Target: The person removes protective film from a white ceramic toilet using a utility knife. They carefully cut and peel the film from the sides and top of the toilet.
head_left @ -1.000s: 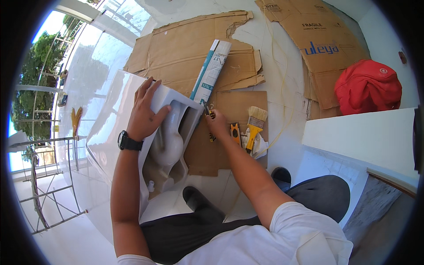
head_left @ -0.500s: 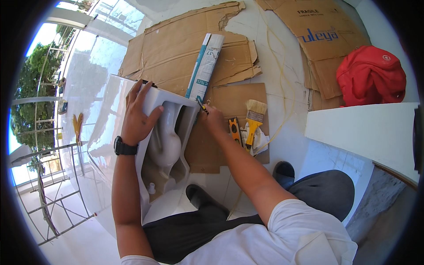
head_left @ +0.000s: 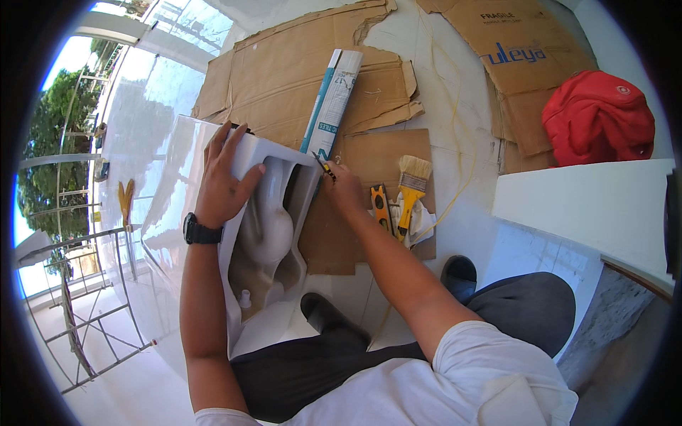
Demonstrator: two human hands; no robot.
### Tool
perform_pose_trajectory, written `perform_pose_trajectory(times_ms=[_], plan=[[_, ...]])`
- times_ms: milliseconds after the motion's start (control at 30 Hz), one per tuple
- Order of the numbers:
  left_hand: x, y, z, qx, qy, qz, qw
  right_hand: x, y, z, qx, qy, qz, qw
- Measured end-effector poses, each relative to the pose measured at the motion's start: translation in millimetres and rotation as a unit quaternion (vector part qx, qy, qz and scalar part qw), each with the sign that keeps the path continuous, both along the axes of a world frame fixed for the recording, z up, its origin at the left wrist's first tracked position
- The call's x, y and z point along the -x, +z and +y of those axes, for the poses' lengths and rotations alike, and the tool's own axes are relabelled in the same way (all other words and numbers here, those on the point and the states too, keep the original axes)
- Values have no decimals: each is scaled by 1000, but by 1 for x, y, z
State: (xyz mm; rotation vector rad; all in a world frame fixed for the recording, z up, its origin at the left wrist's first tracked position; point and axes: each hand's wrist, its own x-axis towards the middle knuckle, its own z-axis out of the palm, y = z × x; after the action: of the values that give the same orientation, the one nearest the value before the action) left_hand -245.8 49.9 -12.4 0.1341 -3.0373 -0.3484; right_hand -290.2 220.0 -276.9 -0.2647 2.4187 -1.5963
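Note:
A white ceramic toilet bowl (head_left: 234,160) lies tipped over on my left, its hollow side with the curved trap facing me. My left hand (head_left: 225,186), with a black watch at the wrist, rests flat on its edge, fingers spread. On the bowl's right side, my right hand (head_left: 343,187) grips a slim black-and-yellow utility knife (head_left: 325,167), its narrow tip pointing up and left beside the bowl's corner. Most of the handle is hidden in my fingers. A white-and-teal printed tube-like package (head_left: 332,103) lies just beyond the knife.
Flattened cardboard (head_left: 284,64) covers the floor ahead. Right of my right hand lie a yellow-handled paintbrush (head_left: 412,188), an orange spirit level (head_left: 381,206) and a crumpled white cloth (head_left: 424,221). A red backpack (head_left: 598,121) stands beyond a white ledge (head_left: 582,202). A yellow cord (head_left: 462,184) crosses the tiles.
The whole view has shifted very slightly. The knife's tip now points a little more to the left; my left hand stays on the bowl.

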Motion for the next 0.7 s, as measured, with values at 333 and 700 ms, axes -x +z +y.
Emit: perform_pose_trajectory(times_ms=[333,700], plan=[[-1,-3,3,-20,14,25,999,-4,-4,-1,16,31,-96,995],[-5,-1,5,-12,-25,1,1000,9,-18,-11,16,14,-83,996]])
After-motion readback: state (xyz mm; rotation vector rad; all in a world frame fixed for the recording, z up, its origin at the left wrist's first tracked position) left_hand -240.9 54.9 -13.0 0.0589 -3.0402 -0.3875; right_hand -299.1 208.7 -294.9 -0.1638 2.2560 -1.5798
